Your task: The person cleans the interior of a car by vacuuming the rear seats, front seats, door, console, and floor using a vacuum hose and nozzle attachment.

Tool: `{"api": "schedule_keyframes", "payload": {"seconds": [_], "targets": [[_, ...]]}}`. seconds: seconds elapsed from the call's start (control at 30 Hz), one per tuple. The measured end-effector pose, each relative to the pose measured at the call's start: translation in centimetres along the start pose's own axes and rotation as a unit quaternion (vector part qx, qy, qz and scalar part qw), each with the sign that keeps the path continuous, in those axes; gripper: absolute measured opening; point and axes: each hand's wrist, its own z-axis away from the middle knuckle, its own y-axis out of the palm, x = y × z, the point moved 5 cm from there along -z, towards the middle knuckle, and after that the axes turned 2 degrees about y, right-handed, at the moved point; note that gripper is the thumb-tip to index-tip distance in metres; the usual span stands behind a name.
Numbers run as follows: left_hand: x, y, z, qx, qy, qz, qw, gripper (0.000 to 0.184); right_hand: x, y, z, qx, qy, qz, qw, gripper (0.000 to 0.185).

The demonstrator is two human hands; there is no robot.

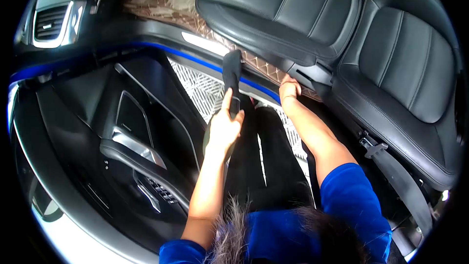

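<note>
Gripping a black handheld tool (231, 71), a person in a blue top (351, 190) leans into an open car doorway; the left hand (224, 129) is closed round the handle, index finger laid along it; the tool's dark head sits over the sill (163, 33), at the seatward end of the bright sill plate (205, 44), though whether it touches cannot be told; the right hand (290, 88), fingers curled, is at the outer edge of the brown quilted mat (264, 67), below the seat cushion (278, 14), its grip, if any, unclear.

Good handling here would seem to call for a loose wrist, the head kept level and led along the sill's length with light, even pressure; its corners are best kept off the blue strip (195, 61) and the mat's stitching; the right hand looks well placed as a brace, provided its fingers stay out of the tool's path.

Counted in view: two hands, one tool, one sill plate, one mat; one seat cushion and one backrest (405, 58); one seat belt (405, 186), one air vent (49, 23) and one open door (68, 122), at the person's left.
</note>
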Motion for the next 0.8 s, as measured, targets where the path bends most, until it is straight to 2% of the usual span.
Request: {"api": "schedule_keyframes", "payload": {"seconds": [0.03, 0.07, 0.13, 0.17, 0.2, 0.27, 0.33, 0.4, 0.43, 0.47, 0.53, 0.6, 0.67, 0.7, 0.73, 0.77, 0.8], "targets": [[-0.1, -0.4, 1.0, 0.056, -0.004, 0.061, 0.997, 0.069, -2.3, 0.1, -0.7, 0.084, -0.027, -0.181, 0.979, 0.031], [-1.0, -1.3, 1.9, 0.107, -0.005, 0.118, 0.987, 0.069, -2.2, 2.0, -1.7, 0.109, 0.068, -0.355, 0.926, 0.029], [-2.0, -2.3, 2.9, 0.104, -0.026, 0.096, 0.99, 0.068, -3.2, 2.3, -1.0, 0.195, 0.028, -0.382, 0.903, 0.024], [-2.6, -3.9, 4.2, 0.063, -0.043, 0.119, 0.99, 0.07, -2.9, 2.7, -1.9, 0.144, 0.078, -0.46, 0.873, 0.017], [-2.3, -5.3, 6.2, 0.02, -0.069, 0.158, 0.985, 0.072, -2.4, 3.0, -1.2, 0.144, 0.077, -0.461, 0.872, 0.017], [-4.3, -8.5, 9.9, 0.105, -0.03, 0.243, 0.964, 0.075, -4.0, 3.0, -0.5, 0.038, 0.15, -0.52, 0.84, 0.016], [-4.7, -8.7, 10.1, 0.109, -0.02, 0.244, 0.963, 0.077, -2.7, 4.3, -1.1, 0.075, 0.123, -0.529, 0.836, 0.022], [-8.7, -8.7, 10.6, 0.146, 0.071, 0.141, 0.977, 0.076, -1.7, 4.3, 0.8, -0.106, 0.193, -0.477, 0.851, 0.038], [-10.8, -8.2, 9.7, 0.145, 0.083, 0.129, 0.977, 0.074, -1.3, 4.6, 1.7, -0.104, 0.15, -0.514, 0.838, 0.051], [-14.5, -7.7, 7.1, 0.149, 0.063, 0.048, 0.986, 0.073, -1.2, 4.4, 2.1, -0.106, 0.156, -0.521, 0.832, 0.051], [-17.0, -7.5, 5.7, 0.162, 0.083, 0.024, 0.983, 0.072, -0.8, 4.4, 2.7, -0.099, 0.154, -0.556, 0.811, 0.051], [-19.5, -6.9, 2.5, 0.191, 0.109, -0.076, 0.973, 0.068, -1.3, 4.0, 1.4, -0.109, 0.195, -0.531, 0.817, 0.052], [-22.3, -5.8, 0.2, 0.227, 0.155, -0.12, 0.954, 0.07, -1.6, 3.7, 0.2, -0.022, 0.173, -0.569, 0.804, 0.048], [-24.0, -5.2, 0.3, 0.247, 0.128, -0.149, 0.949, 0.072, -1.8, 3.0, 0.9, -0.086, 0.211, -0.551, 0.803, 0.043], [-25.9, -4.9, 0.6, 0.261, 0.103, -0.166, 0.945, 0.073, -2.0, 3.0, 0.8, -0.086, 0.211, -0.552, 0.802, 0.043], [-27.2, -4.5, 0.8, 0.277, 0.082, -0.164, 0.943, 0.076, -2.0, 3.4, 0.9, -0.073, 0.212, -0.6, 0.768, 0.039], [-28.4, -4.2, 0.5, 0.26, 0.103, -0.203, 0.939, 0.076, -1.7, 4.0, 0.9, -0.061, 0.21, -0.646, 0.732, 0.036]]}}
